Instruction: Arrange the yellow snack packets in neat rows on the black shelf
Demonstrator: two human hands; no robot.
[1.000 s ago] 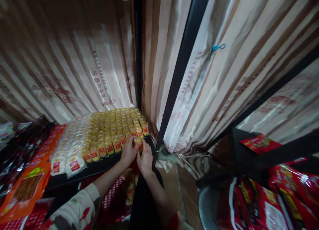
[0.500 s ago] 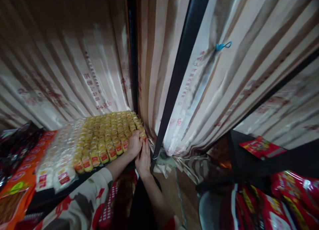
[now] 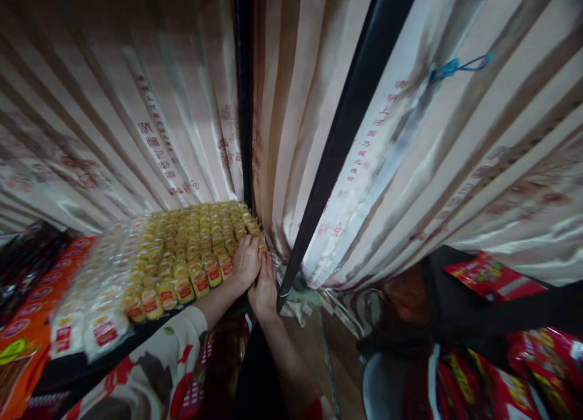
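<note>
Rows of small yellow snack packs with red labels (image 3: 191,250) lie packed on a black shelf (image 3: 109,353). My left hand (image 3: 246,263) rests with curled fingers on the packs at the right front corner of the rows. My right hand (image 3: 265,286) presses against the same corner from the right, fingers together along the outermost packs beside the black upright post (image 3: 328,177). What lies under either hand's fingers is hidden.
Pale packs with red labels (image 3: 86,323) and orange packets (image 3: 18,341) lie left of the yellow rows. Shiny printed curtains (image 3: 455,165) hang behind the shelving. Red snack bags (image 3: 492,383) fill the lower right, with a red packet (image 3: 487,277) on a dark shelf.
Both hands moved from the shelf's front edge up to the right corner of the yellow rows and stay pressed there. The view moved closer and tilted.
</note>
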